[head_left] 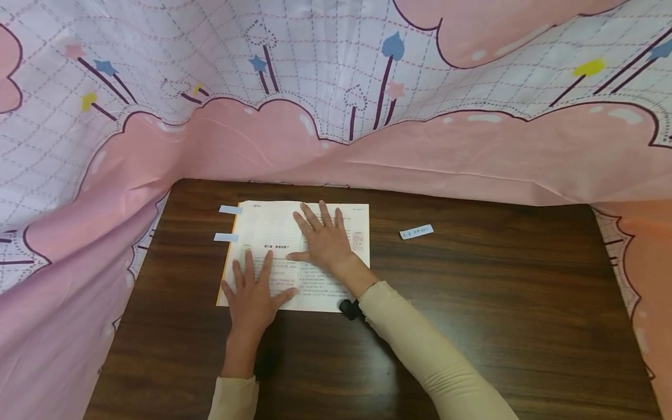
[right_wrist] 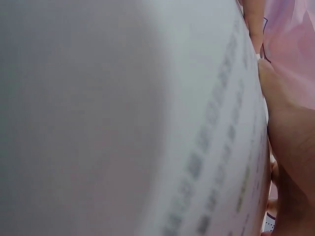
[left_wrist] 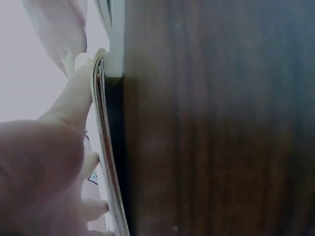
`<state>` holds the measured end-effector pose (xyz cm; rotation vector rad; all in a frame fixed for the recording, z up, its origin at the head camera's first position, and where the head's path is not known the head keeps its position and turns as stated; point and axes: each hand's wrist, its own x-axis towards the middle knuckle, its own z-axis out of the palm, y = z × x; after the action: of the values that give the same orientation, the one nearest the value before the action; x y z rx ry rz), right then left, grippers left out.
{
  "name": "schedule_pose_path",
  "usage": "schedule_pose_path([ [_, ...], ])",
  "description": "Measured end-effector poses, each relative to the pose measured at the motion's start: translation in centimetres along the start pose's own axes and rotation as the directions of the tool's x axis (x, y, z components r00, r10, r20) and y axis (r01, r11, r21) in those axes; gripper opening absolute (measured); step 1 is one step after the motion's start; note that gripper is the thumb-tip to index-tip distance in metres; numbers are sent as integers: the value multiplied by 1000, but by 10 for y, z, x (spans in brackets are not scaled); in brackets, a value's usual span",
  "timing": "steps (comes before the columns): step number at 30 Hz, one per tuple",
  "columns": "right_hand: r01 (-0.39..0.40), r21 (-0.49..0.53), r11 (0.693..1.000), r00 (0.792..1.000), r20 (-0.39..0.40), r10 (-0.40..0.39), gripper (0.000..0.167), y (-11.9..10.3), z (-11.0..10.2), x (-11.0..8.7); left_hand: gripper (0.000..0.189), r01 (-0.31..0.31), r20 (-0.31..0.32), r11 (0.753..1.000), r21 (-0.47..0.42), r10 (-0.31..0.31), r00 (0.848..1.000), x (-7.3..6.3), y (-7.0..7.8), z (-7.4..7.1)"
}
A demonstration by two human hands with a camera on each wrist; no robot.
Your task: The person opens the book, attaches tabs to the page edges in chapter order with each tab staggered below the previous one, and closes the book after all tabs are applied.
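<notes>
An open book (head_left: 273, 224) with printed pages lies on the dark wooden table. My left hand (head_left: 254, 300) rests with spread fingers on the lower part of the left page. Across the right page, near the middle fold, my right hand (head_left: 328, 242) lies flat, fingers spread and pointing away. Two pale blue paper tabs, an upper tab (head_left: 230, 209) and a lower tab (head_left: 226, 237), stick out from the book's left edge. In the left wrist view the book's edge (left_wrist: 109, 147) shows beside the left hand (left_wrist: 44, 162). The right wrist view has blurred print beside the right hand (right_wrist: 290, 132).
A loose pale blue strip (head_left: 416, 232) with handwriting lies on the table (head_left: 499, 303) to the right of the book. A pink and white patterned cloth (head_left: 420, 154) hangs behind the table and along both sides. A small black object (head_left: 349, 309) sits by the right wrist.
</notes>
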<state>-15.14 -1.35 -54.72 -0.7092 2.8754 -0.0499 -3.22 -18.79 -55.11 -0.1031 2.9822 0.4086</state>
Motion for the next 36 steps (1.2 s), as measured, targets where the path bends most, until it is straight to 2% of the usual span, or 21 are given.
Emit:
schedule_pose_path([
  [7,1,14,1000,1000,-14,-1,107,-1,1,1,105,-2,-46,1000,6,2,999,0,-4,1],
  [14,0,21,1000,1000,-16,0,108,-2,3,2,113,-12,-19,1000,6,12,1000,-2,-6,-2],
  [21,-10,3,1000,1000,-7,10,108,0,3,2,115,-25,-37,999,24,26,999,0,-5,2],
  [30,3,73,997,1000,-13,-2,107,2,2,-1,114,-3,4,1000,-4,3,1000,2,-3,-4],
  [33,19,99,995,1000,-25,-17,108,3,2,-1,109,14,-33,999,-38,-15,999,3,-1,-6],
  [36,27,113,993,999,-41,-23,109,5,1,-1,97,25,-128,996,-88,-37,991,6,3,-8],
])
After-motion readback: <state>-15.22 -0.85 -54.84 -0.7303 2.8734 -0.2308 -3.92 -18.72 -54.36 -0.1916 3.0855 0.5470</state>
